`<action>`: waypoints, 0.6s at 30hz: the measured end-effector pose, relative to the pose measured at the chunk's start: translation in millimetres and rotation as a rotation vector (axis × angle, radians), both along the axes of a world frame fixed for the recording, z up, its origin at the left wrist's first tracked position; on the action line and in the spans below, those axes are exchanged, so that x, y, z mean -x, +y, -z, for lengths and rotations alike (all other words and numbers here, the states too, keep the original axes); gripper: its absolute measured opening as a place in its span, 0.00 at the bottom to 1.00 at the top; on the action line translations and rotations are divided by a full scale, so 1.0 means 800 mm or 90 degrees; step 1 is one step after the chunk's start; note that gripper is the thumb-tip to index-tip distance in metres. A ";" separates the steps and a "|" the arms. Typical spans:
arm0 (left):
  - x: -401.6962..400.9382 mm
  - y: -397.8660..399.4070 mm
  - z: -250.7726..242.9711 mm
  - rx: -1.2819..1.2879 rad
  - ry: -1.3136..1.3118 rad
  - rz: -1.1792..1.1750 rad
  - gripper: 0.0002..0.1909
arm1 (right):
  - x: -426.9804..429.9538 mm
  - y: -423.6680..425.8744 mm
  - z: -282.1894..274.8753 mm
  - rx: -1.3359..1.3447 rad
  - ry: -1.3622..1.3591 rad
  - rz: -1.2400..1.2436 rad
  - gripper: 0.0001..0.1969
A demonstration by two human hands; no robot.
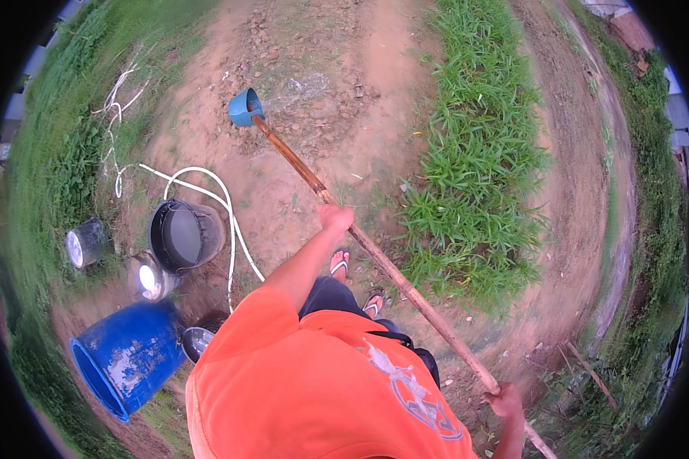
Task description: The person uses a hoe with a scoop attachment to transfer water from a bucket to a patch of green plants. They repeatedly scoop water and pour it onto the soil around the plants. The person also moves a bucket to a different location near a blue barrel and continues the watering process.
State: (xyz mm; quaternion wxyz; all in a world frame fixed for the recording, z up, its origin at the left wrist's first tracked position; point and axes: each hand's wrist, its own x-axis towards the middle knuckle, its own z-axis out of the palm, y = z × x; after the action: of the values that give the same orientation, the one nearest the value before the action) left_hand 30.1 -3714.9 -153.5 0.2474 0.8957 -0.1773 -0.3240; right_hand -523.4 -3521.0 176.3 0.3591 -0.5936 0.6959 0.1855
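Observation:
A long wooden pole (402, 281) runs slantwise across the view, with a small blue-green plastic bucket (242, 109) fixed at its far end. My left hand (336, 219) is closed around the pole near the middle of the picture. Lower right, my right hand (504, 400) grips the same pole near its rear end. The bucket hangs over cloddy soil, its mouth facing right. Whether any water is inside cannot be told. A wet-looking patch (313, 85) shows on the ground just right of the bucket.
Leafy green plants (482, 160) grow in a bed on the right. At left stand a black bucket of greyish liquid (185, 232), smaller pails (89, 243) and a blue barrel (135, 350) on its side. A white hose (229, 212) loops beside them.

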 end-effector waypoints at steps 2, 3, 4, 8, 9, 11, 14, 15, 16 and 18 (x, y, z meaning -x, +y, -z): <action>0.006 0.028 -0.008 0.041 0.225 -0.107 0.17 | -0.006 -0.028 -0.032 0.176 0.193 -0.171 0.11; 0.013 0.041 -0.015 0.088 0.458 -0.193 0.12 | 0.017 -0.034 -0.042 0.248 0.245 -0.232 0.08; 0.025 0.053 -0.037 0.097 0.457 -0.201 0.12 | 0.033 -0.043 -0.053 0.306 0.282 -0.255 0.07; 0.069 0.111 -0.167 0.248 0.666 -0.370 0.06 | 0.136 -0.083 -0.098 0.512 0.322 -0.298 0.06; 0.077 0.135 -0.184 0.292 0.715 -0.401 0.07 | 0.135 -0.108 -0.121 0.492 0.349 -0.326 0.08; 0.097 0.172 -0.214 0.328 0.738 -0.442 0.07 | 0.144 -0.145 -0.151 0.573 0.320 -0.358 0.11; 0.120 0.226 -0.248 0.388 0.792 -0.488 0.07 | 0.160 -0.198 -0.178 0.622 0.320 -0.408 0.12; 0.128 0.246 -0.256 0.417 0.823 -0.498 0.06 | 0.152 -0.218 -0.185 0.650 0.302 -0.427 0.12; 0.134 0.263 -0.267 0.430 0.815 -0.511 0.06 | 0.148 -0.236 -0.190 0.662 0.289 -0.462 0.12; 0.138 0.303 -0.284 0.466 0.813 -0.578 0.07 | 0.126 -0.273 -0.200 0.667 0.254 -0.503 0.13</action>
State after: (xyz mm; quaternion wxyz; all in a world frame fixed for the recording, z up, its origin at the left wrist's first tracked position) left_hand -80.4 -3472.7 73.9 0.6782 0.3906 0.2772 -0.5574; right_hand -624.2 -3739.7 336.2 -0.2055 -0.8528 0.4778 0.0473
